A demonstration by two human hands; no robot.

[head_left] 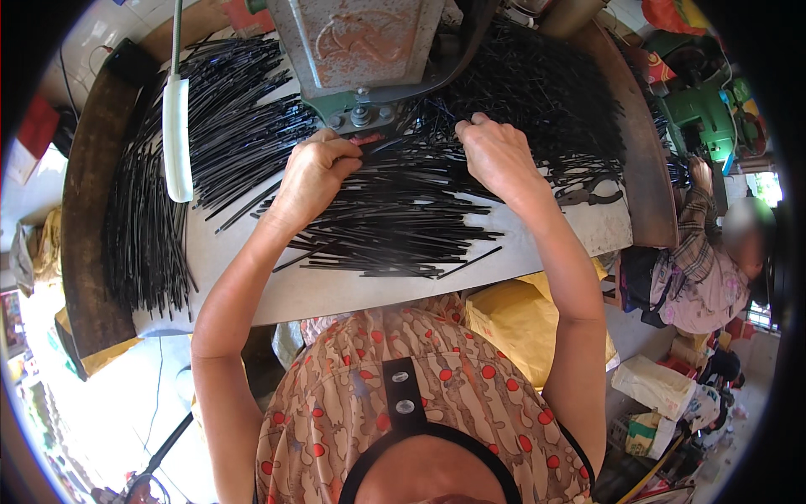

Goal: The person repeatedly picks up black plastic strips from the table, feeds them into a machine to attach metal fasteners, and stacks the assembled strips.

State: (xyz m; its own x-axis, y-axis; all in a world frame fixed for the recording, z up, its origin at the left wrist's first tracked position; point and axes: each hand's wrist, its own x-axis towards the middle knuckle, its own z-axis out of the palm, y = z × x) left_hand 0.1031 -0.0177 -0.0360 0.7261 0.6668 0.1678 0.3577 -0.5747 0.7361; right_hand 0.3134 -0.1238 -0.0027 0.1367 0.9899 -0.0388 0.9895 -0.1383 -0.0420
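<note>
Left hand (319,168) at mid-bench, just on near side of grey machine head (357,46); grip curled, thumb against fingers; cannot tell if anything is held. Small red piece (367,139) just beside its fingertips. Right hand (499,155) well apart, toward bench's (311,294) right edge; grip curled, contents hidden. Thin black rods (403,223) between forearms, toward near edge; more along left edge and far right corner. Pliers (592,196) near right edge.

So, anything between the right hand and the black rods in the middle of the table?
Nothing visible: the right hand is right beside the black rods; whether it touches them isn't clear. The pliers lie right of the forearm, out of the way.
</note>
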